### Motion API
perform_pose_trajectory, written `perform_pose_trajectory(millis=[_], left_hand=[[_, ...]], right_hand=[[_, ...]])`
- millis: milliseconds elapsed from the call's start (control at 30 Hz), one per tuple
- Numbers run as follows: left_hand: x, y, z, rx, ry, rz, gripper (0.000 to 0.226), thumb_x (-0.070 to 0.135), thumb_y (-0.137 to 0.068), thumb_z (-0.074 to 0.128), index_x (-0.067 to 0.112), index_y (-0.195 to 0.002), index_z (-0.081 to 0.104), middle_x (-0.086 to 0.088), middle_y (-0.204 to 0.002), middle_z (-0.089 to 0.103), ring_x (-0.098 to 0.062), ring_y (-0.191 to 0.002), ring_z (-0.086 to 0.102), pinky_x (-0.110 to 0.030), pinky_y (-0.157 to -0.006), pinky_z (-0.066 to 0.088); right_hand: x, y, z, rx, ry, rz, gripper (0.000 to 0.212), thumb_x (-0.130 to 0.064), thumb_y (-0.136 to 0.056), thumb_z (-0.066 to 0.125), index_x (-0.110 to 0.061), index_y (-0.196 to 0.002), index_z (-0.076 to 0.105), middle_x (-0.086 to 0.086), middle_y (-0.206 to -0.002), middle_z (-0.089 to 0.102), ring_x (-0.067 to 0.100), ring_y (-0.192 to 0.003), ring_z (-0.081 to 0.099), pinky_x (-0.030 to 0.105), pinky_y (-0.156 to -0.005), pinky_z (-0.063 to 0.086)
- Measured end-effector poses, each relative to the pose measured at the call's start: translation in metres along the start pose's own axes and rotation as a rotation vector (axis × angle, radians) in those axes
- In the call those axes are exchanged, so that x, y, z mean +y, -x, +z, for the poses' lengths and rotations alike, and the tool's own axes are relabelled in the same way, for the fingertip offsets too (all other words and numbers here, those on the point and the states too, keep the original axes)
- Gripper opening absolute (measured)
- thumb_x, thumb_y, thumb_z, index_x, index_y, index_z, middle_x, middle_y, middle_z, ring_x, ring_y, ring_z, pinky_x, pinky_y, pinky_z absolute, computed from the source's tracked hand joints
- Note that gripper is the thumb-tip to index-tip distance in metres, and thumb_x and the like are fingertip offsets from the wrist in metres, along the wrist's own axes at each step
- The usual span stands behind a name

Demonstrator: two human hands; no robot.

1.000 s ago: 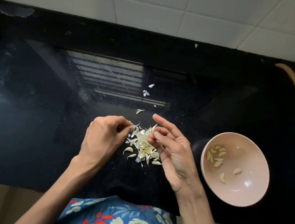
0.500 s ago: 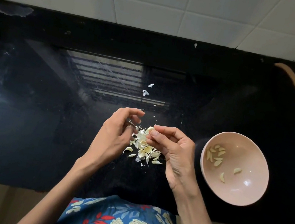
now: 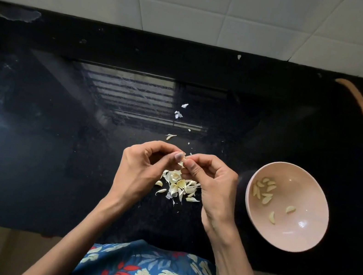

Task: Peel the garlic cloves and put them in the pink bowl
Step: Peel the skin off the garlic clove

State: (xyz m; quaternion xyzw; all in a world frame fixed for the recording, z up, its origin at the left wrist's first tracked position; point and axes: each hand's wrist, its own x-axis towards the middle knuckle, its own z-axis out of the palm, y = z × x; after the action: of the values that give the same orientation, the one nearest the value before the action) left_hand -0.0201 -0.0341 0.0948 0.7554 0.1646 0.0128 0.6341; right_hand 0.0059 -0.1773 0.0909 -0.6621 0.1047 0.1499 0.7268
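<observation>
Partway — peeled cloves point(image 3: 264, 190) in pink bowl point(image 3: 298, 238) at 3 o'clock; left hand point(image 3: 138, 168) and right hand point(image 3: 214, 182) pinching one clove point(image 3: 183, 161) over pile point(image 3: 179, 186).

We can read no text, label, brand, number or sign. The pink bowl point(image 3: 310, 196) at 3 o'clock, the black counter point(image 3: 50, 162) and the white tiles point(image 3: 175, 3) at 12 o'clock show none.
</observation>
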Motion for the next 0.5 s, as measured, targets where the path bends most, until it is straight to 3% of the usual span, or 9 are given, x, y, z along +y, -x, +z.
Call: perform_pose_trajectory(millis=[133,300,500], left_hand=[[-0.0017,-0.0011,-0.0010,-0.035,0.108,-0.077,0.015,0.023,-0.084,0.072,0.011,-0.092,0.077,-0.001,-0.086,0.078,-0.017,-0.081,0.076,-0.031,-0.081,0.060],[-0.0032,0.0016,0.0031,-0.028,0.146,-0.066,0.018,0.031,-0.082,0.070,0.015,-0.090,0.076,-0.002,-0.087,0.078,-0.015,-0.082,0.074,-0.034,-0.083,0.058],[-0.0034,0.0039,0.0080,-0.036,0.342,-0.100,0.019,0.022,-0.082,0.068,0.007,-0.092,0.072,0.002,-0.082,0.073,-0.008,-0.078,0.067,-0.020,-0.075,0.054]], right_hand=[[-0.0031,0.0007,0.0002,-0.027,-0.197,0.106,0.005,0.000,-0.080,0.072,-0.005,-0.079,0.074,0.011,-0.073,0.071,0.018,-0.065,0.066,0.024,-0.061,0.056],[-0.0038,-0.0002,0.0013,-0.049,-0.327,0.193,0.007,-0.010,-0.072,0.072,-0.006,-0.077,0.072,0.007,-0.071,0.070,0.013,-0.062,0.065,0.021,-0.059,0.056],[-0.0050,-0.0009,0.0054,-0.090,-0.485,0.313,0.008,-0.006,-0.072,0.067,-0.003,-0.080,0.069,0.008,-0.072,0.068,0.011,-0.061,0.063,0.019,-0.058,0.056]])
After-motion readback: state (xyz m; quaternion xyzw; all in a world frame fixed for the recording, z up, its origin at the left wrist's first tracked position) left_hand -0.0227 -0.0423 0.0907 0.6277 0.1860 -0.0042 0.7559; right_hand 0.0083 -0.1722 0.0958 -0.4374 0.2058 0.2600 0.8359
